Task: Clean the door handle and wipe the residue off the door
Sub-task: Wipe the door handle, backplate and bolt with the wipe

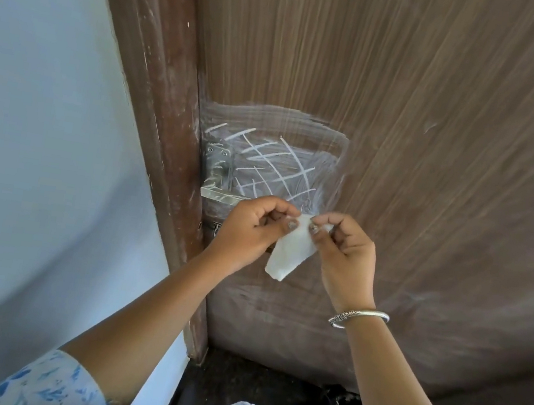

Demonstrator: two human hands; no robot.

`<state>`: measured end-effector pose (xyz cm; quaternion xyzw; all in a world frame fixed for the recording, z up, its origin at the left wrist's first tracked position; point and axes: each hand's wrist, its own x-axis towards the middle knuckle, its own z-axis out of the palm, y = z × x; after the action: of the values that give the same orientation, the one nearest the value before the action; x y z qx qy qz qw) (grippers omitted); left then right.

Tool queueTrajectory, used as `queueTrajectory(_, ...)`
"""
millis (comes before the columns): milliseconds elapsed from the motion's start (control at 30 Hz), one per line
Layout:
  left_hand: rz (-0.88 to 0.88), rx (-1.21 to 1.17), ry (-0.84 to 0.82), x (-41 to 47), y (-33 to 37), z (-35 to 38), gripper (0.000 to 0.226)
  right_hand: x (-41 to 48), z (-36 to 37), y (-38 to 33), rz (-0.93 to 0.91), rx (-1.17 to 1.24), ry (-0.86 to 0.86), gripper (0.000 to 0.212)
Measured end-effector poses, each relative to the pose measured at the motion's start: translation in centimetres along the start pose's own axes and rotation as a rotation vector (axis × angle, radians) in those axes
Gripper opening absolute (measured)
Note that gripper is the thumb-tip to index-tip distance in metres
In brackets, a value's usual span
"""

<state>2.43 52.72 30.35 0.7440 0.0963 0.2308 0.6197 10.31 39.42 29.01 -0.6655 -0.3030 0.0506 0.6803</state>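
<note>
Both forearms reach forward, left grip [255, 226] and right grip [343, 248] close together, each pinching the wipe [289, 252]

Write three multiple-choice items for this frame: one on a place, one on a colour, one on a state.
1. Where does the residue lie relative to the door handle?
A. Above it and to its right
B. Below it only
C. On the wall

2. What colour is the cloth?
A. Blue
B. White
C. Brown

3. How is the cloth held?
A. By the left hand alone
B. By the right hand alone
C. Pinched by both hands

Key: 1 A, the smeared streaks cover the door above the lever. 2 B, it shows white against the brown wood. 3 C, the left hand and the right hand each pinch its top edge.
</note>
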Motion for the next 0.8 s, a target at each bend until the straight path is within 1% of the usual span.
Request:
queueTrajectory(67,-0.039,-0.054,-0.010,-0.07,0.13,-0.10,0.032,0.14,0.15,-0.06,0.043,0.054,-0.018,0.028)
queueTrajectory(133,-0.030,-0.039,0.011,-0.14,0.19,-0.25,0.038,0.17,0.19,-0.02,0.086,0.080,-0.055,0.036)
queueTrajectory(167,-0.012,-0.012,0.034,-0.17,0.24,-0.30,0.035,0.15,0.24,0.00,0.097,0.078,-0.068,0.040)
queueTrajectory(233,0.032,0.057,0.087,-0.18,0.28,-0.28,0.027,0.14,0.39,-0.08,0.088,0.055,-0.071,0.041)
queueTrajectory(333,0.105,0.139,0.119,-0.07,0.27,-0.18,0.019,0.15,0.70,-0.15,0.018,-0.087,-0.056,0.032)
queueTrajectory(433,0.089,0.099,0.114,-0.14,0.28,-0.27,0.023,0.08,0.87,-0.18,-0.030,-0.182,-0.025,0.024)
queueTrajectory(533,0.056,0.035,0.112,-0.47,0.39,-0.36,0.035,-0.20,0.89,-0.36,-0.037,-0.129,-0.023,0.033)
queueTrajectory(600,0.086,0.043,0.090,-0.64,0.46,-0.34,0.031,-0.42,0.90,-0.38,-0.030,-0.064,-0.003,0.040)
queueTrajectory(700,0.081,0.041,0.033,-0.72,0.33,-0.37,0.026,-0.66,0.95,-0.34,-0.038,-0.023,0.046,0.035)
queueTrajectory(800,0.021,-0.005,-0.020,-0.80,0.21,-0.39,0.039,-0.83,0.94,-0.54,-0.015,-0.006,0.047,0.030)
